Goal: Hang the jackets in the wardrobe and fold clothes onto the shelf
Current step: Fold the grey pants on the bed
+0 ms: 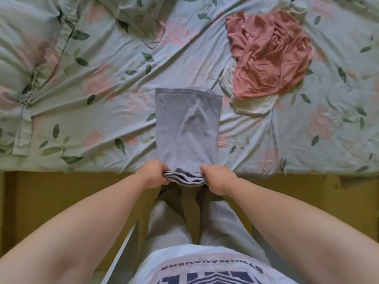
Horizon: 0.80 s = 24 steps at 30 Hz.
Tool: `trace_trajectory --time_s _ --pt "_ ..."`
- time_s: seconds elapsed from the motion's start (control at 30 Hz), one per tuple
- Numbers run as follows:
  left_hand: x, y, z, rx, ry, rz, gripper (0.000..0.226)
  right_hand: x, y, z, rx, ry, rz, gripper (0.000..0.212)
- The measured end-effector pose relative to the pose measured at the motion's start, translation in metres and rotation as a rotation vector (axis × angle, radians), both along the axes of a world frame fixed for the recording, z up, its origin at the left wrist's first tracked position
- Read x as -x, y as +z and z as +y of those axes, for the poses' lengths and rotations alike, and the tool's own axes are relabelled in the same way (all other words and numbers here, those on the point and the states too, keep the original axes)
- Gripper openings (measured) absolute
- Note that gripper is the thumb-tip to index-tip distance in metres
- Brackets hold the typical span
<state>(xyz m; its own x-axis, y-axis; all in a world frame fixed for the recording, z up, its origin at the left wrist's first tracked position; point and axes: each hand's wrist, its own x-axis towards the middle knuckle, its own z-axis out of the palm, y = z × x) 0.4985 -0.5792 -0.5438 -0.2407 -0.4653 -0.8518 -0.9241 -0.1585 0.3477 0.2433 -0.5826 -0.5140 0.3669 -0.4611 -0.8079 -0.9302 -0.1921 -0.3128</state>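
Floral bedsheet [86,111] covers the bed in front of me. My left hand [154,174] and right hand [217,178] each grip a near corner of the folded grey garment [187,128], lying lengthwise at the near edge. Far right lies a crumpled pink garment [270,52].

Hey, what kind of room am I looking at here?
Probably a bedroom: a wide floral bedsheet, with a crumpled pink garment and a folded grey garment lying on it.
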Motion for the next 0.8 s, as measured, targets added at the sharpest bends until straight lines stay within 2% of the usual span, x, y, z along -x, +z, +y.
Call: trace_trajectory --time_s 0.07,0.17,0.27,0.33,0.43,0.53,0.63,0.73,0.8 --pt "0.001 -0.001 -0.014 -0.027 0.025 0.025 0.013 0.003 -0.008 -0.007 -0.054 -0.073 -0.02 0.022" --pt "0.0 -0.003 -0.047 0.017 0.124 0.056 0.018 0.009 -0.022 -0.034 -0.084 -0.222 -0.074 0.026" --pt "0.002 -0.008 -0.085 0.087 0.387 0.142 0.03 0.017 -0.029 -0.081 -0.084 -0.458 -0.148 0.028" --pt "0.006 -0.017 -0.111 0.152 0.625 0.208 0.037 0.023 -0.036 -0.117 -0.047 -0.739 -0.251 0.032" --pt "0.015 -0.036 -0.153 0.196 0.954 0.275 0.033 0.025 -0.057 -0.167 0.0 -1.097 -0.396 0.04" --pt "0.025 -0.066 -0.188 0.242 1.059 0.287 0.036 0.022 -0.086 -0.204 0.041 -1.168 -0.433 0.046" --pt "0.03 -0.104 -0.213 0.331 1.034 0.268 0.033 0.022 -0.119 -0.229 0.096 -1.135 -0.427 0.041" --pt "0.033 -0.134 -0.229 0.382 1.016 0.299 0.019 0.027 -0.15 -0.244 0.15 -1.129 -0.434 0.042" --pt "0.035 -0.148 -0.236 0.428 0.973 0.285 0.023 0.028 -0.165 -0.248 0.186 -1.122 -0.441 0.041"
